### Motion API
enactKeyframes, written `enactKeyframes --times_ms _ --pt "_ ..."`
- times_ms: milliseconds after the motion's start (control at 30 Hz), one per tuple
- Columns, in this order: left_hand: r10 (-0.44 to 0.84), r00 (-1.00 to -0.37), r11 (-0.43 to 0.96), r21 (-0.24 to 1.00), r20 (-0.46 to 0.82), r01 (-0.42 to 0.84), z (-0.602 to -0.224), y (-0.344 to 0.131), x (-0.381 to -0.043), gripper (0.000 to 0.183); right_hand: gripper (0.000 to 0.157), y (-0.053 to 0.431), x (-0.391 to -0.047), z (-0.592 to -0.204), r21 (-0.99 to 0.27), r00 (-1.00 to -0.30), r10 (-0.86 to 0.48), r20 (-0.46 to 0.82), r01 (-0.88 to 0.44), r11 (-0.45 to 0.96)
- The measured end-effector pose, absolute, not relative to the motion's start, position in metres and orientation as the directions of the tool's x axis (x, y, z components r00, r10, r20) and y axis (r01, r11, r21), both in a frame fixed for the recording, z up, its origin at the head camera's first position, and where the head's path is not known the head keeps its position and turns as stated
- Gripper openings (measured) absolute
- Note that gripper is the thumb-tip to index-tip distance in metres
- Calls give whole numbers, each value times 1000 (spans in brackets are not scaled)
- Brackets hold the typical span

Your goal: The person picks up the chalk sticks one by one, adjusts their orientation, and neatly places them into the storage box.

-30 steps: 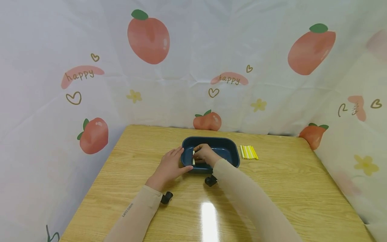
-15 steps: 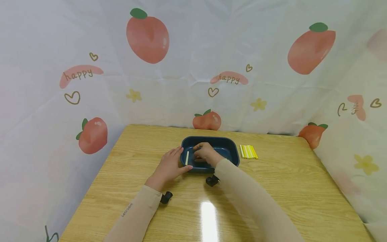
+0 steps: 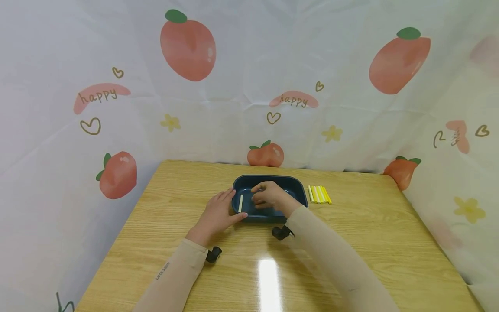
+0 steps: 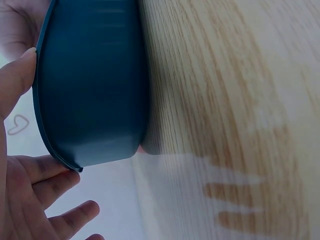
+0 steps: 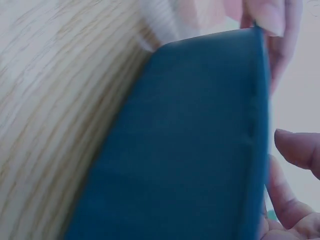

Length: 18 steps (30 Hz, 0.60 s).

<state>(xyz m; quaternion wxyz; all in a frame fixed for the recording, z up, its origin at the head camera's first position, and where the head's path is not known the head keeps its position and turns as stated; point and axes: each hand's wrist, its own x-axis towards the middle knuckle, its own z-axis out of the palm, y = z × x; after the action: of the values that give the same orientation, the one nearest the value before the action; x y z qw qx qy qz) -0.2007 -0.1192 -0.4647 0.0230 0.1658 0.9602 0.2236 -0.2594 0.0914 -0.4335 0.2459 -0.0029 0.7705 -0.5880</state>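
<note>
A dark blue rectangular tray (image 3: pixel 273 178) stands on the wooden table. My left hand (image 3: pixel 216 213) holds its left end, thumb on the front rim and fingers at the left rim; in the left wrist view the other fingers (image 4: pixel 75 220) are spread past the corner. One pale chalk stick (image 3: pixel 240 203) lies inside the tray along the left wall. Over the middle of the tray is my right hand (image 3: pixel 270 197), fingers loosely bent and holding nothing. In the right wrist view its thumb and fingers (image 5: pixel 295 150) are apart beyond the tray's wall.
To the right of the tray, a row of several white and yellow chalk sticks (image 3: pixel 319 194) lies side by side on the table (image 3: pixel 374 225). A white cloth (image 3: pixel 226 86) printed with peaches hangs behind the table and along its sides.
The chalk stick, pinched by the right hand a second ago, has been let go at the tray's left side. The right hand has since drawn back slightly to the right; the left hand keeps its place.
</note>
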Motion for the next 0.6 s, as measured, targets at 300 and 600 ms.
enactKeyframes --times_ms 300,600 --pt "333 -943 849 427 22 310 -465 -119 -202 95 42 106 -252 -416 -912 -864 -340 -370 269 309" --pt "327 -945 851 428 20 304 -464 -118 -201 96 42 125 -243 -392 -935 -870 -376 -320 226 272"
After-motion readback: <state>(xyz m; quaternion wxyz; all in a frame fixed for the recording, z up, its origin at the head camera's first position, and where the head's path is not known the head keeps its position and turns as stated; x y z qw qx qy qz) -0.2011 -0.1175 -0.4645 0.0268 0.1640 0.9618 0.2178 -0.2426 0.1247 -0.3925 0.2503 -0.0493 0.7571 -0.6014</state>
